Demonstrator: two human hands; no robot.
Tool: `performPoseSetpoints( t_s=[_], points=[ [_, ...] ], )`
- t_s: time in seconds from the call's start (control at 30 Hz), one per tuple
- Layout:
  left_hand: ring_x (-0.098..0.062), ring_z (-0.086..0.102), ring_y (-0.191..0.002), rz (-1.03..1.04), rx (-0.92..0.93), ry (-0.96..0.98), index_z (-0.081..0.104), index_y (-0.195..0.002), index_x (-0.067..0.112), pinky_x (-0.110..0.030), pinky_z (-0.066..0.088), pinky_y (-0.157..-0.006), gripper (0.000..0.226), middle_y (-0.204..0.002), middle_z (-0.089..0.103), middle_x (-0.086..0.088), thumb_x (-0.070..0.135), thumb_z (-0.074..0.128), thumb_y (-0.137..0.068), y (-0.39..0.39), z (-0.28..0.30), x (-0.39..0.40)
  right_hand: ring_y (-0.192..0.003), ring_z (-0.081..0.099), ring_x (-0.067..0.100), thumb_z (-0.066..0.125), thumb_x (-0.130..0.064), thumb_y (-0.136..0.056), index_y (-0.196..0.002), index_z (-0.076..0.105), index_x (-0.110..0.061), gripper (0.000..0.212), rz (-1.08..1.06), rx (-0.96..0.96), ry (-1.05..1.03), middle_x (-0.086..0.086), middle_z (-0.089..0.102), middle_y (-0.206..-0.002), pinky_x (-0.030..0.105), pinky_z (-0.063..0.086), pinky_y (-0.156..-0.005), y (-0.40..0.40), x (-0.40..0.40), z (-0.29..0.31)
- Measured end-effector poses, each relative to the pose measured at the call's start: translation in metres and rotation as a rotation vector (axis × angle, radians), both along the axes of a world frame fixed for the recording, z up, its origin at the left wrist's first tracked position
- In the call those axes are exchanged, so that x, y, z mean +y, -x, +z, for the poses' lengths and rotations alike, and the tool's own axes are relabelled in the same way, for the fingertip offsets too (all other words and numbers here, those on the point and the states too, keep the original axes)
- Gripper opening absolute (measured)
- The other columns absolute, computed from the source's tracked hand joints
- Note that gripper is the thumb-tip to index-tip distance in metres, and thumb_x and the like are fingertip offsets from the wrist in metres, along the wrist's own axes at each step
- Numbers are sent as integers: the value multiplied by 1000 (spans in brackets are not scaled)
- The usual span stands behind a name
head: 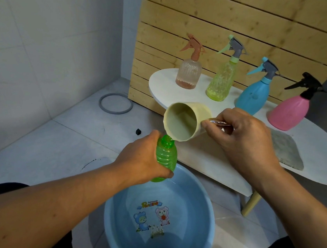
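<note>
Filling step. Left hand [142, 161] fingers wrapped round green bottle [166, 158], held over basin [116, 221] at its 12 o'clock rim. Right hand [246, 141] fingers grip handle of cream cup [182, 121], tipped at bottle's 1 o'clock, lip at open neck. Next, likely: tilt further, lip aligned.

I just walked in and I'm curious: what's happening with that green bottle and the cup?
A person is filling a bottle. Their left hand grips a green ribbed plastic bottle, cap off, above a round blue plastic basin on the floor. Their right hand holds a cream plastic cup by its handle, tipped so its lip meets the bottle's open neck. Four spray bottles stand behind on a white oval table.
</note>
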State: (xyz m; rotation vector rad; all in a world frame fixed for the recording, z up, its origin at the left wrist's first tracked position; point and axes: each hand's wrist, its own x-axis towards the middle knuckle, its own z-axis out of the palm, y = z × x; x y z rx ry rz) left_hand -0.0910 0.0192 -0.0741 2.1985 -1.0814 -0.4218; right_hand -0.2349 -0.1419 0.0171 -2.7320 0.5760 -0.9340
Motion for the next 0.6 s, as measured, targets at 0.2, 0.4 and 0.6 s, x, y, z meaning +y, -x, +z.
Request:
performPoseSetpoints(
  t_s=[0.2, 0.4, 0.6],
  points=[
    [-8, 59, -90, -4, 1, 10, 40, -122, 37, -24, 50, -69, 85, -104, 58, 16, 54, 93, -58, 0, 0, 1, -61, 45, 15, 70, -42, -90, -69, 57, -18, 35, 12, 3, 10, -6, 48, -65, 30, 29, -52, 0, 0, -1],
    [-9, 60, -93, -7, 5, 10, 40, -126, 36, -28, 54, -75, 88, -107, 59, 15, 54, 93, -58, 1, 0, 1, -62, 45, 16, 69, -43, -90, -70, 59, -18, 34, 23, 0, 18, -5, 49, -66, 32, 29, -54, 1, 1, -1],
    [-8, 59, -94, -14, 7, 9, 39, -129, 36, -25, 52, -73, 90, -109, 58, 16, 54, 93, -59, 1, 0, 1, -63, 45, 16, 67, -45, -90, -73, 61, -18, 32, 28, 0, 31, -6, 49, -67, 31, 28, -55, 0, 2, 0]
  ],
)
